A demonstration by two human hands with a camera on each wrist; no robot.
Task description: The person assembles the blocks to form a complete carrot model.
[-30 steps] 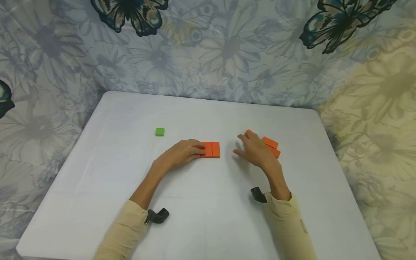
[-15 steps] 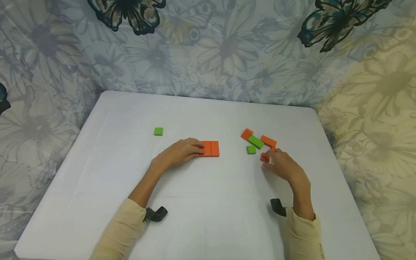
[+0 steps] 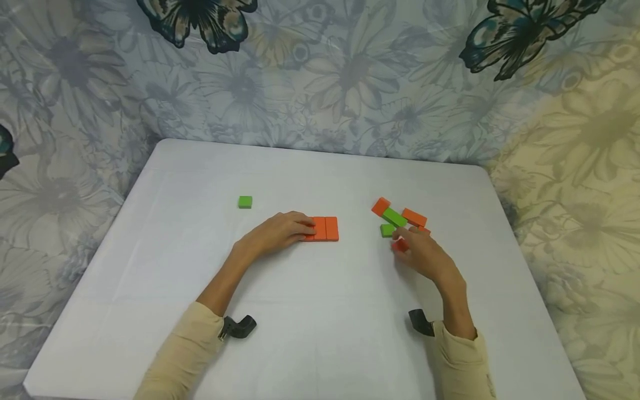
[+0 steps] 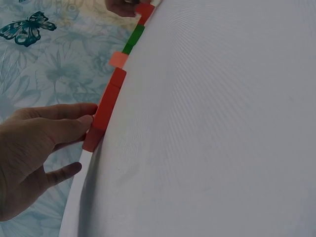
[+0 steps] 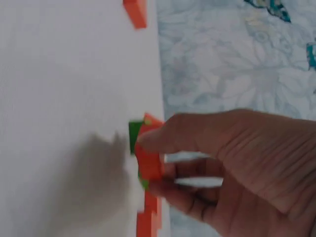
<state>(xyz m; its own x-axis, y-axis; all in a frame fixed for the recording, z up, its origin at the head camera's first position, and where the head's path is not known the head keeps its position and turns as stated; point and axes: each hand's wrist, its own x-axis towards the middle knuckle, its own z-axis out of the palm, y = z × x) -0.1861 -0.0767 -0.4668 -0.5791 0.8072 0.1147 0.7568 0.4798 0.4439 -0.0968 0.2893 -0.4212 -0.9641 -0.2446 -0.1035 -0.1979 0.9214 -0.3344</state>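
Flat orange blocks (image 3: 326,229) lie side by side in a row near the middle of the table. My left hand (image 3: 272,239) rests its fingertips on the row's left end and covers part of it. To the right, my right hand (image 3: 425,255) pinches an orange block (image 5: 149,153) between thumb and fingers. Just beyond that hand lie a green block (image 3: 387,230), a longer green block (image 3: 394,217) and an orange block (image 3: 414,217). Another orange block (image 3: 381,206) touches the long green one's far end. One more orange block (image 3: 424,230) is partly hidden by the right hand.
A single green block (image 3: 245,201) lies apart, beyond the left hand. The white table (image 3: 320,333) ends at a flower-patterned cloth (image 3: 350,83) with butterflies at the back. A black wrist camera mount (image 3: 241,326) juts from the left sleeve, another black mount (image 3: 421,322) from the right.
The right hand has drawn back from the loose blocks toward me, picked up an orange block and shifted slightly left with it. The left hand stays on the row.
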